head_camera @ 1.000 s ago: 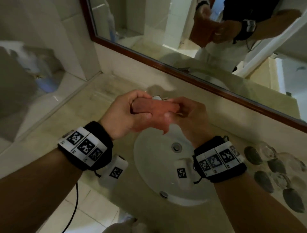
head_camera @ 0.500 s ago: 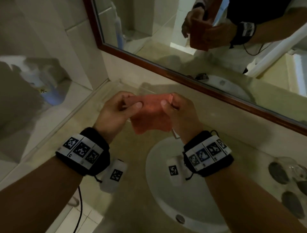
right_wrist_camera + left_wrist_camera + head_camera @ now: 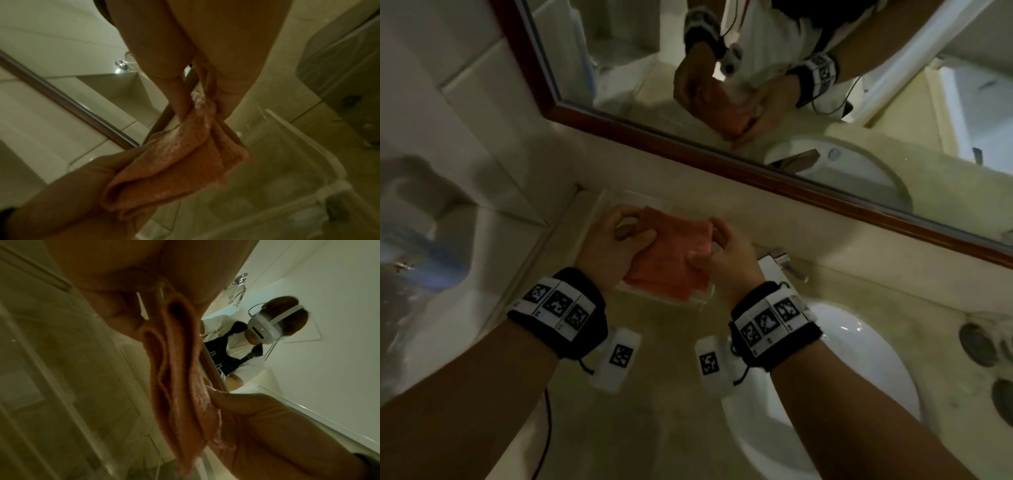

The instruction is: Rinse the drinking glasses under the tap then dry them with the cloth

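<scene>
A folded orange cloth (image 3: pixel 671 260) is held between both hands just above a clear plastic tray (image 3: pixel 664 299) on the counter, left of the basin. My left hand (image 3: pixel 626 236) grips the cloth's left edge with thumb on top. At the right edge, my right hand (image 3: pixel 717 245) pinches it. The right wrist view shows the fingers (image 3: pixel 179 97) pinching the cloth (image 3: pixel 174 162) over the tray (image 3: pixel 287 146). In the left wrist view the cloth (image 3: pixel 179 386) hangs in folds. Drinking glasses (image 3: pixel 977 344) stand on the counter at far right.
A white round basin (image 3: pixel 842 359) lies below my right wrist, with the tap (image 3: pixel 777 260) behind it. A wood-framed mirror (image 3: pixel 722 161) runs along the back wall. A tiled wall closes the counter's left end.
Both hands have carried the cloth left and down, from above the basin to just over the clear tray. The cloth is now folded flatter.
</scene>
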### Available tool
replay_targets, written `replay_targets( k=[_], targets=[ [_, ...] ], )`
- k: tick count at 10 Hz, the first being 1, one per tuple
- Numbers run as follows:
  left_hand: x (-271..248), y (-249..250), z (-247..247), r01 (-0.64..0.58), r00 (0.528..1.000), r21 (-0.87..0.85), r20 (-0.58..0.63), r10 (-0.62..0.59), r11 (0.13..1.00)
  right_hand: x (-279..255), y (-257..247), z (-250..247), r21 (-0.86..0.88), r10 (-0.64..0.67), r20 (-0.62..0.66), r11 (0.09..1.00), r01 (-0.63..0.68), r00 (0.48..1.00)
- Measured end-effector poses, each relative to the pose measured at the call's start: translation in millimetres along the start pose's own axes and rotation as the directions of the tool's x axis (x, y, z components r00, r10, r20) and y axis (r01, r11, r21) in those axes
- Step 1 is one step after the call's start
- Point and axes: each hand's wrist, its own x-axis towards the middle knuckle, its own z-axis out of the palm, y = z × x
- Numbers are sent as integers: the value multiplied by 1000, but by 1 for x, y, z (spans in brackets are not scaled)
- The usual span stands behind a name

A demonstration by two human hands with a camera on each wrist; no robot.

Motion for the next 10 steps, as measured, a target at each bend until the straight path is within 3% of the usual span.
replay_targets(
  k=[1, 3, 5, 6, 7, 8, 10],
  targets=[
    [25, -10, -4, -14, 999, 65, 51, 11, 998, 18, 3, 7, -147, -42, -112, 989, 26, 993],
    [60, -37, 8, -44, 994, 256, 109, 16, 966, 38, 3, 13, -417, -66, -177, 909, -14, 982],
    [71, -51, 16, 19, 977, 418, 185, -106, 908, 35, 2, 13, -616, -27, -104, 786, -43, 994],
    [72, -48, 19, -16, 979, 551, 177, -99, 835, 29, -3, 17, -667, -66, -93, 745, -13, 993],
    [67, -41, 20, -22, 987, 728, 126, -103, 685, 23, -6, 16, -727, -74, -83, 687, -10, 994],
    [56, -33, 18, -81, 994, 777, 110, -8, 625, 16, -5, 11, -763, -136, -130, 646, -11, 982],
    [17, 17, 33, -168, 985, 814, 122, 120, 556, -22, -16, -15, -738, -280, -159, 671, 74, 947]
  ],
)
